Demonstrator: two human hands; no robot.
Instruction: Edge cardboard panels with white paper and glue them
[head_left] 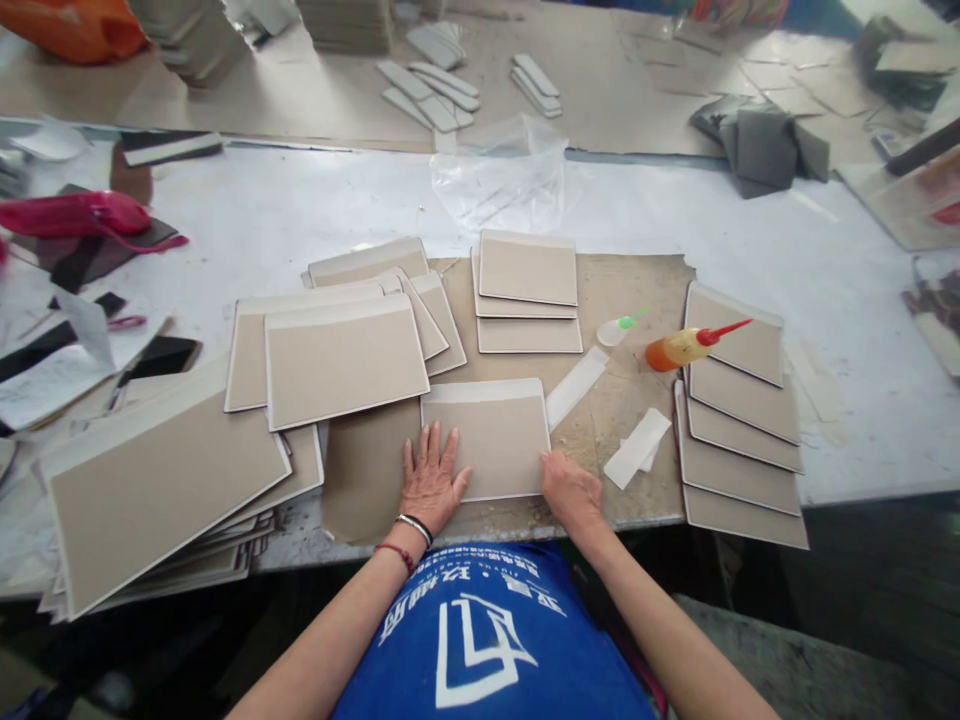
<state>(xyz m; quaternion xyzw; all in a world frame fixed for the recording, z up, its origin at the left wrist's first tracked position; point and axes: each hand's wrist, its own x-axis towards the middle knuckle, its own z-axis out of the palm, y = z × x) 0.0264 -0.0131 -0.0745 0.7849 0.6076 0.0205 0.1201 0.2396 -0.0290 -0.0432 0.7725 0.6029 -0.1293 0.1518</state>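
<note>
A beige rectangular panel (495, 435) with white edges lies in front of me on a brown sheet (360, 470). My left hand (433, 478) rests flat on its lower left part, fingers spread. Against its right edge, my right hand (571, 490) is closed, the fingertips curled at the edge and partly hidden. Just right of the panel lie a pale strip (577, 388) and more short strips (637, 448). Beyond them are a small white bottle with a green tip (611, 332) and an amber squeeze bottle with a red nozzle (675, 350).
Larger beige panels (345, 360) overlap on the left, above a tall pile (165, 490) at the table edge. Three small panels (527, 270) lie behind; several fan out on the right (742, 440). A clear plastic bag (502, 180) and grey pieces (765, 145) lie farther back.
</note>
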